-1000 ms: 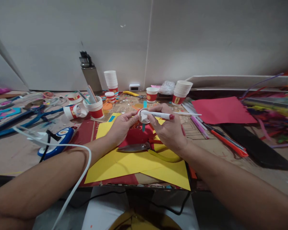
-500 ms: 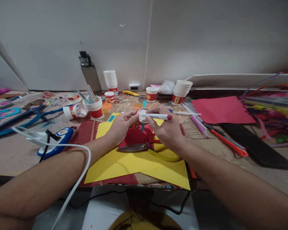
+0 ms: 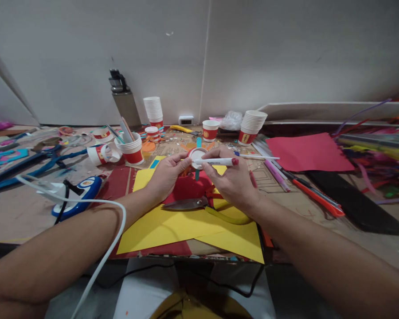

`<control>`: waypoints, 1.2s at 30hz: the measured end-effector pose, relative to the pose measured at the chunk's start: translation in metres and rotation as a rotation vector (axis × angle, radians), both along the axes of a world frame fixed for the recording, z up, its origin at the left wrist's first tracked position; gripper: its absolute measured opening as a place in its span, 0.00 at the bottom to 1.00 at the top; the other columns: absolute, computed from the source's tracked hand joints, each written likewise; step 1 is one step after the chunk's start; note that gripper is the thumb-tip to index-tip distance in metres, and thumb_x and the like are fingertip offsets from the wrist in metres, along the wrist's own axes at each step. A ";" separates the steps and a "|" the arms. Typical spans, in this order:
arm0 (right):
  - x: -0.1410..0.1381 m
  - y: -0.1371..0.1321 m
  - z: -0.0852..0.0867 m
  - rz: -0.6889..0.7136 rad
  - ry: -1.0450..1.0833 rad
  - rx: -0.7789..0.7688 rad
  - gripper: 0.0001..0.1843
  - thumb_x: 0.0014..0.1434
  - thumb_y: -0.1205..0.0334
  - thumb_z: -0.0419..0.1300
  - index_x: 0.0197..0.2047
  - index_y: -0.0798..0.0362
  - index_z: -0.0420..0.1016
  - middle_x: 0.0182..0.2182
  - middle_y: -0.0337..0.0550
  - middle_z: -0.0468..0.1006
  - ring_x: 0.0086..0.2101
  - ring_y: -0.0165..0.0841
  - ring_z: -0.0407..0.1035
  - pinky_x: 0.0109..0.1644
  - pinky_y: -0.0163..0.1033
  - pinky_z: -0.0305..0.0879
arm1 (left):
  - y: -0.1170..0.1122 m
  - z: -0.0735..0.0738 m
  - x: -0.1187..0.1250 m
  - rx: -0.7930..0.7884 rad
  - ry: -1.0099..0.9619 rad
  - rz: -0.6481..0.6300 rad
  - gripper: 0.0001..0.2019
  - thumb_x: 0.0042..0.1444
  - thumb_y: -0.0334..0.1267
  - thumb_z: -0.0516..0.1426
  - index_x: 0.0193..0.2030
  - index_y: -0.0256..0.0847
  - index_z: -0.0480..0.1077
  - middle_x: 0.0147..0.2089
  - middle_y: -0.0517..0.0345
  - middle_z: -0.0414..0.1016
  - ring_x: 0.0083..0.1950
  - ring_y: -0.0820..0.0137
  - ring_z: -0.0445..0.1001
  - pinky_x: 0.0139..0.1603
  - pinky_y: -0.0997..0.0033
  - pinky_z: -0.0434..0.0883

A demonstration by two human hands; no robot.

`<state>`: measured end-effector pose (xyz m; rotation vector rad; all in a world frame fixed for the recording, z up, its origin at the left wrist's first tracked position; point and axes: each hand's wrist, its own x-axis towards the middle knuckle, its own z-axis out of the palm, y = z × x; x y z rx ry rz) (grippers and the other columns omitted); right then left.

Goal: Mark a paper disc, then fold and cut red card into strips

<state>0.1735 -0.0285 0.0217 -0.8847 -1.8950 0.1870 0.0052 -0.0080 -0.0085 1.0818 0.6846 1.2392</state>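
Note:
My left hand (image 3: 164, 177) grips a small red-and-white paper cup (image 3: 197, 153) by its side, its white round end towards me. Teal strips (image 3: 198, 142) stick out above and below the cup. Pinched in my right hand (image 3: 236, 184) is a white marker (image 3: 219, 161) with a dark red end pointing right. The marker's left end lies over the white face of the cup; whether it touches cannot be made out. Below both hands, scissors (image 3: 186, 204) with yellow handles rest on red paper (image 3: 189, 188) and yellow sheets (image 3: 159, 232).
Stacked paper cups (image 3: 153, 108) stand at the back, with another stack (image 3: 252, 122) to the right. A cup holder with pens (image 3: 132, 148) and a blue glue gun-like device (image 3: 81, 199) are left. Right lie red paper (image 3: 309, 153), a red cutter (image 3: 319, 199) and a black slab (image 3: 359, 204).
The cup has tilted slightly in my left hand, showing more of its white face. The marker's tip side has shifted a little lower. Everything else stays put.

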 end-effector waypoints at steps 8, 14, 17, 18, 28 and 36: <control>0.000 0.000 0.000 -0.002 -0.007 -0.014 0.02 0.57 0.64 0.60 0.33 0.52 0.70 0.29 0.40 0.76 0.31 0.32 0.70 0.36 0.39 0.64 | 0.000 0.001 -0.001 0.012 -0.013 0.005 0.17 0.48 0.42 0.65 0.43 0.36 0.74 0.34 0.56 0.78 0.32 0.77 0.73 0.36 0.77 0.69; 0.000 0.000 0.001 -0.006 -0.006 -0.027 0.02 0.57 0.64 0.59 0.34 0.52 0.71 0.29 0.40 0.76 0.30 0.33 0.70 0.36 0.39 0.65 | 0.001 -0.001 -0.002 0.040 0.010 0.022 0.16 0.49 0.42 0.64 0.43 0.37 0.75 0.35 0.56 0.78 0.34 0.75 0.73 0.39 0.76 0.69; 0.000 0.000 0.000 -0.009 0.004 -0.022 0.02 0.57 0.64 0.59 0.35 0.52 0.72 0.29 0.39 0.76 0.30 0.33 0.71 0.36 0.39 0.65 | 0.002 -0.001 -0.003 0.045 0.018 0.039 0.16 0.49 0.43 0.65 0.42 0.38 0.75 0.35 0.56 0.77 0.33 0.75 0.73 0.39 0.75 0.69; 0.001 0.000 0.000 -0.010 0.007 -0.020 0.02 0.56 0.64 0.59 0.35 0.51 0.72 0.29 0.39 0.77 0.30 0.33 0.71 0.36 0.39 0.65 | 0.002 -0.001 -0.003 0.046 0.021 0.048 0.15 0.48 0.43 0.65 0.42 0.38 0.75 0.34 0.56 0.77 0.33 0.75 0.73 0.38 0.75 0.69; 0.001 0.000 0.002 -0.029 -0.008 -0.038 0.02 0.55 0.66 0.60 0.34 0.52 0.71 0.29 0.40 0.77 0.30 0.33 0.71 0.35 0.38 0.64 | 0.003 0.000 -0.003 0.068 0.015 0.079 0.16 0.48 0.43 0.65 0.42 0.37 0.75 0.32 0.57 0.77 0.31 0.75 0.72 0.35 0.75 0.69; 0.001 -0.002 0.004 -0.056 -0.009 -0.020 0.02 0.56 0.65 0.60 0.34 0.51 0.70 0.28 0.39 0.77 0.30 0.33 0.71 0.35 0.38 0.63 | 0.003 0.003 -0.002 0.076 -0.027 0.118 0.16 0.45 0.43 0.66 0.39 0.37 0.75 0.31 0.58 0.77 0.30 0.75 0.72 0.34 0.75 0.68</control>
